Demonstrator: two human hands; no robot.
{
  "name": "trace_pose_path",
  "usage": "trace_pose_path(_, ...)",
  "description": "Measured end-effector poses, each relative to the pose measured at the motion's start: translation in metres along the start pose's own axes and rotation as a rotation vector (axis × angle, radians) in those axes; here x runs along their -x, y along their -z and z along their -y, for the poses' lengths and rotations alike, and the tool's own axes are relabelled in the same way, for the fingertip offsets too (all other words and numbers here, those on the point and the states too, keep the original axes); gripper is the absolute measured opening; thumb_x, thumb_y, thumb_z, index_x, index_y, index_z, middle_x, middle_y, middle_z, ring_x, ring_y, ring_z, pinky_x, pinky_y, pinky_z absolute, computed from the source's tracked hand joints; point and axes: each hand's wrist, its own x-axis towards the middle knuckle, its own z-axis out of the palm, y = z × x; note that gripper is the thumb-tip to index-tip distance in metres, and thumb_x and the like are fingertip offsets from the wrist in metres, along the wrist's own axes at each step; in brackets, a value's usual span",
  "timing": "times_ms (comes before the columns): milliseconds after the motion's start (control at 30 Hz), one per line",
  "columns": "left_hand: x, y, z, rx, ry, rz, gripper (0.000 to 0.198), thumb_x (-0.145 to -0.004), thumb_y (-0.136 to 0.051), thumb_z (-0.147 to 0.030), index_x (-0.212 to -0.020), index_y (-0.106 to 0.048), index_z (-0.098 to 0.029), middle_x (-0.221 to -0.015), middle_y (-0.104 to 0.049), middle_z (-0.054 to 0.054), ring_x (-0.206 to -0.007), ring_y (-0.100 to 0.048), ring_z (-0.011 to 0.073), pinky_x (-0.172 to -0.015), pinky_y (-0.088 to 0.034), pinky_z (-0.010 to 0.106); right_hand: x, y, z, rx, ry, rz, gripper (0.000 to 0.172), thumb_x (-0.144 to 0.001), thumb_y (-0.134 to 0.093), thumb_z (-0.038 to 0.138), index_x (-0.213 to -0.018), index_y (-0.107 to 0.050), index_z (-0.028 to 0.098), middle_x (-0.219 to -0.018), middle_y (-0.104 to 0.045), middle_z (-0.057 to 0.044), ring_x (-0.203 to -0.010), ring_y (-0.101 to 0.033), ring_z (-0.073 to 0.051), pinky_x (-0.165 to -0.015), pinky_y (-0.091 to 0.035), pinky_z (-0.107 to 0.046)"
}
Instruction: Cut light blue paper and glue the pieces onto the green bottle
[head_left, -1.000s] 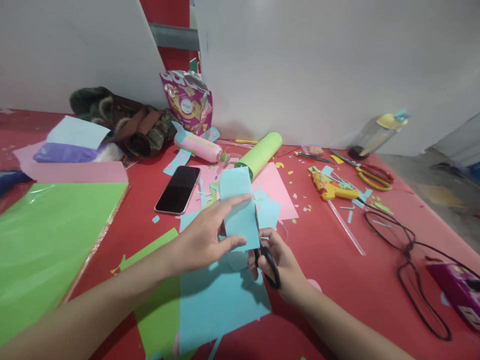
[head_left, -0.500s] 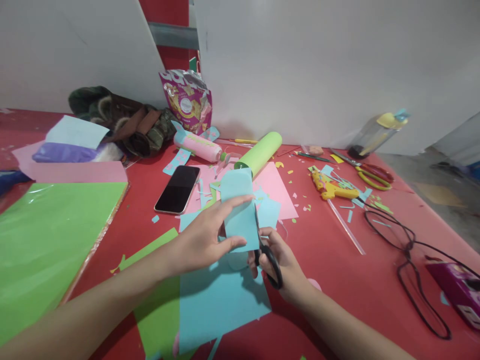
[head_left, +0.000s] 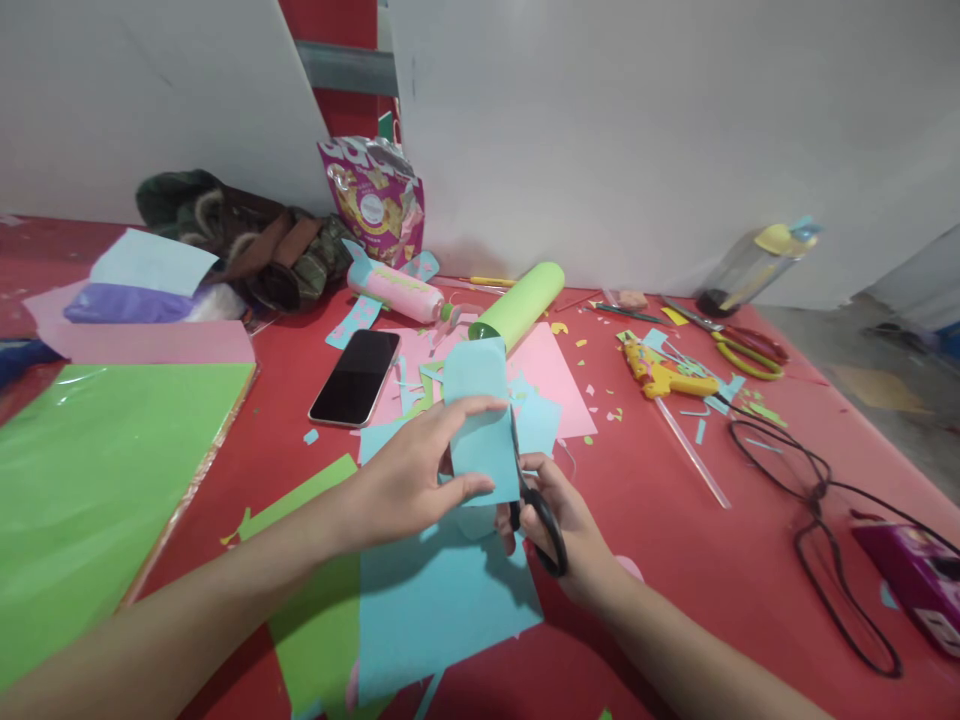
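Note:
My left hand (head_left: 427, 470) grips a light blue piece of paper (head_left: 484, 450) with a rounded top, its thumb and fingers spread across the front. In my right hand (head_left: 559, 515) is a pair of scissors (head_left: 551, 535) with black handles. Their blades run along the right edge of the held piece. Beneath both hands lies a larger blue sheet (head_left: 442, 610), partly over a green sheet (head_left: 322, 620). Behind the held piece are a pink sheet (head_left: 559, 375) with blue scraps on it and a green paper-wrapped tube (head_left: 521, 305).
A phone (head_left: 357, 378) lies left of the paper. A pink wrapped bottle (head_left: 397, 290) with blue fins rests behind it. To the right are a yellow glue gun (head_left: 664, 375), its black cord (head_left: 817, 500) and larger scissors (head_left: 746, 350). Green sheets in plastic (head_left: 112, 480) cover the left.
The held blue paper has shifted very slightly at the scissors. Both hands keep nearly the same place and grip.

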Motion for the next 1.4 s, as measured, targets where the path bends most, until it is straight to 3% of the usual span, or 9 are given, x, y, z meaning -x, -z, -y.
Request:
trace_pose_path(300,-0.0020,0.0025,-0.0049,-0.058,-0.021,-0.012,0.029,-0.075,-0.056,-0.024,-0.101,-0.045,-0.023,-0.092,-0.053,0.000,-0.065,-0.053,0.0115,-0.056,-0.044,0.022,0.0001,-0.0002,0.0005,-0.005,-0.011,-0.010,0.048,-0.064,-0.060,0.056,-0.091,-0.037,0.023,-0.065,-0.047,0.005,-0.050,-0.048,-0.008,-0.050,-0.038,-0.023)
trace_pose_path(867,-0.0016,0.0026,-0.0039,-0.093,0.000,-0.008,0.036,-0.075,-0.056,-0.026,-0.108,-0.045,-0.025,-0.091,-0.054,0.000,-0.058,-0.050,0.0095,-0.055,-0.043,0.022,0.0006,-0.0002,-0.0004,0.001,-0.025,-0.028,0.049,-0.063,-0.060,0.056,-0.091,-0.037,0.023,-0.066,-0.048,0.005,-0.050,-0.049,-0.008,-0.049,-0.038,-0.023)
trace_pose_path(1067,-0.0017,0.0018,-0.0036,-0.089,0.015,-0.005,0.042,-0.074,-0.057,-0.027,-0.113,-0.042,-0.025,-0.099,-0.054,0.002,-0.058,-0.051,0.0098,-0.056,-0.045,0.022,0.0004,-0.0003,-0.0004,0.002,-0.026,-0.032,0.050,-0.063,-0.060,0.057,-0.091,-0.037,0.023,-0.066,-0.047,0.005,-0.048,-0.049,-0.008,-0.048,-0.038,-0.023)
trace_pose_path(1300,-0.0018,0.0000,-0.0018,-0.055,-0.009,-0.014,0.056,-0.075,-0.056,-0.026,-0.125,-0.029,-0.026,-0.121,-0.046,0.005,-0.090,-0.053,0.0187,-0.066,-0.047,0.025,-0.0007,-0.0014,-0.0011,-0.014,-0.024,-0.034,0.050,-0.062,-0.062,0.056,-0.090,-0.037,0.023,-0.064,-0.046,0.007,-0.045,-0.048,-0.007,-0.046,-0.036,-0.022)
trace_pose_path(1400,-0.0013,0.0003,-0.0015,-0.064,-0.009,-0.017,0.059,-0.075,-0.056,-0.026,-0.127,-0.027,-0.026,-0.123,-0.045,0.005,-0.084,-0.054,0.0173,-0.066,-0.047,0.026,-0.0002,-0.0009,-0.0015,-0.014,-0.018,-0.021,0.049,-0.063,-0.061,0.056,-0.091,-0.037,0.023,-0.065,-0.047,0.006,-0.046,-0.048,-0.007,-0.045,-0.035,-0.021)
